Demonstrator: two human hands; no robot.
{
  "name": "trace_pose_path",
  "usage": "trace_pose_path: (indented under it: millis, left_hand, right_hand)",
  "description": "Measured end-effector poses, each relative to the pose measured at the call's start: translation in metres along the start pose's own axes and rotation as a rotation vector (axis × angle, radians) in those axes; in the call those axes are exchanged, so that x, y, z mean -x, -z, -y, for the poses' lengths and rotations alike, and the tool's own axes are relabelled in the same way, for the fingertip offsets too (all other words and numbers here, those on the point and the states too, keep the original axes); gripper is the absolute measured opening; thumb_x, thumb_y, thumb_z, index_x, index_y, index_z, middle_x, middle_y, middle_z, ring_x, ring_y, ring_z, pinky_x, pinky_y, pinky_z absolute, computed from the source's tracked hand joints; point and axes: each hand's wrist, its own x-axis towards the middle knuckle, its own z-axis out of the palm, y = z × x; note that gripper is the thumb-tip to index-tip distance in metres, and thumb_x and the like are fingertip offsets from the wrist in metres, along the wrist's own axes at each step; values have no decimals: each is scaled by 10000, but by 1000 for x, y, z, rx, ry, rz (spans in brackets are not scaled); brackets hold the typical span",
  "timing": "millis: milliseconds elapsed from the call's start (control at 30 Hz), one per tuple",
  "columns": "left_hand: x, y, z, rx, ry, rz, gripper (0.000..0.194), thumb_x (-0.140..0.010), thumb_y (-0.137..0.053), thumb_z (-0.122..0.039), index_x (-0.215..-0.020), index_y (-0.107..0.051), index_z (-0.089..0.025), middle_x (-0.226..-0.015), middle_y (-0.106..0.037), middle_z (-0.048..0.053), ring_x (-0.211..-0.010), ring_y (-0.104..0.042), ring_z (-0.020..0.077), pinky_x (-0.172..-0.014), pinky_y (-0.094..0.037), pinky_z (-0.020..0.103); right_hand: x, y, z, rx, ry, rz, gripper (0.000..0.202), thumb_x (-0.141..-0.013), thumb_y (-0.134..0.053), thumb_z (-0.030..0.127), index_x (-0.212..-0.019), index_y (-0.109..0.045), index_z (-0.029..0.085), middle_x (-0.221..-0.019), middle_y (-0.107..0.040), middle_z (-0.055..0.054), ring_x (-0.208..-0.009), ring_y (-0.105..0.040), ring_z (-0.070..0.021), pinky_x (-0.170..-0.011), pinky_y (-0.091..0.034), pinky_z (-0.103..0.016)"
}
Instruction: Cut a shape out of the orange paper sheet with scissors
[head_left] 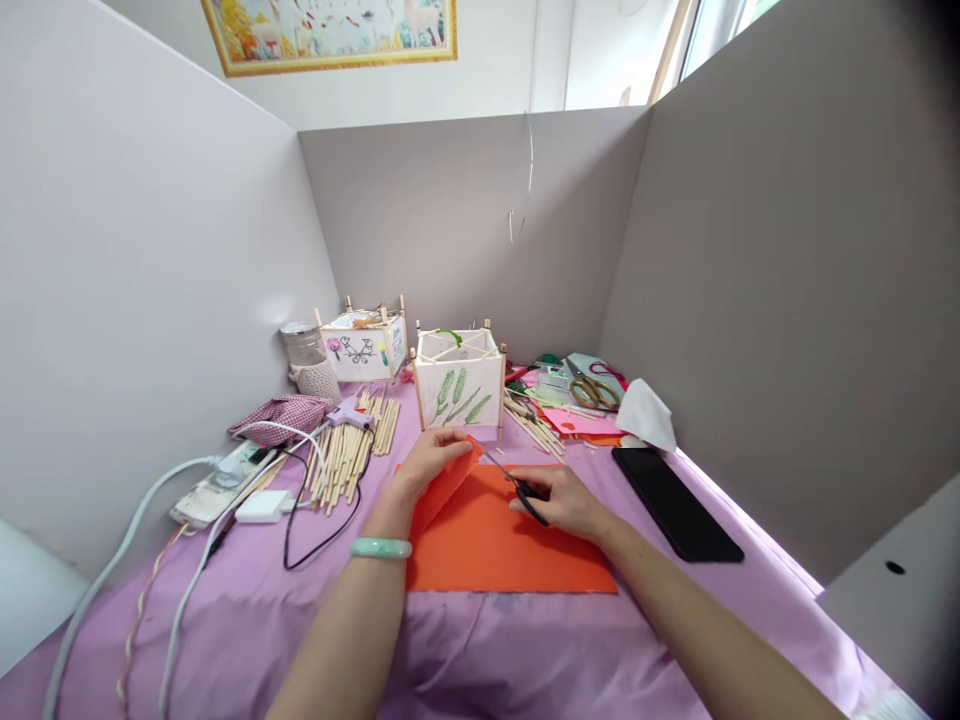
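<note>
Orange-red paper (510,550) lies flat on the purple cloth in front of me. My left hand (439,458) pinches a smaller piece of the same colour (448,488), raised above the sheet's left part. In my right hand (559,500) are small scissors with black handles (532,503); their blades point up and left toward the edge of the held piece. Whether the blade tips touch it is too small to tell. A pale green bangle (381,548) circles my left wrist.
Behind the paper stands a white box lantern with green leaves (459,393), and another (364,348) is farther left. Wooden sticks (345,460), a glue gun (350,413) and cables lie left. A black phone (675,505) and gold-handled scissors (592,390) are right.
</note>
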Motion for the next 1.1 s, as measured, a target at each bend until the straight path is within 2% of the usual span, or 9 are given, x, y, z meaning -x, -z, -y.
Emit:
trace_pose_path:
  millis: [400,533,733,967,1100]
  left_hand:
    - [-1,1,1,-54,-1,2,238,-644,-710,-348,-761,-652,-149,-623,-587,-31,-456,-404,52,-452,-251,201]
    - [-1,0,-1,-64,2,8,245,-642,-708,-351,-764,-654,-145,-591,-570,-34,-446,-399,53,-443,-238,200]
    - [-1,0,0,-43,-11,18,263,-633,-717,-364,-763,-667,-141,-623,-608,-15,-485,-457,69,-467,-280,196]
    - [-4,1,2,-65,-25,23,242,-643,-707,-343,-764,-662,-138,-593,-578,-33,-447,-396,49,-440,-240,190]
    - [-5,2,4,-64,-27,33,249,-652,-706,-351,-781,-669,-141,-607,-587,-29,-455,-412,53,-443,-243,193]
  right_hand:
    - [-1,0,3,-15,8,23,420,-785,-637,460,-1129,-675,222,-642,-561,27,-556,-450,-114,-522,-340,-215]
    - [-1,2,8,-31,8,34,383,-788,-632,461,-1076,-691,215,-617,-522,29,-543,-415,-109,-509,-314,-218]
    - [0,2,7,-41,-11,38,393,-782,-654,433,-1104,-680,209,-602,-455,41,-549,-360,-98,-510,-285,-213]
    - [-1,2,6,-37,-15,41,388,-777,-661,422,-1095,-683,200,-611,-448,40,-562,-358,-97,-520,-281,-214]
    - [-1,2,7,-41,-17,52,406,-777,-657,438,-1103,-680,197,-604,-451,39,-553,-358,-99,-516,-279,-218]
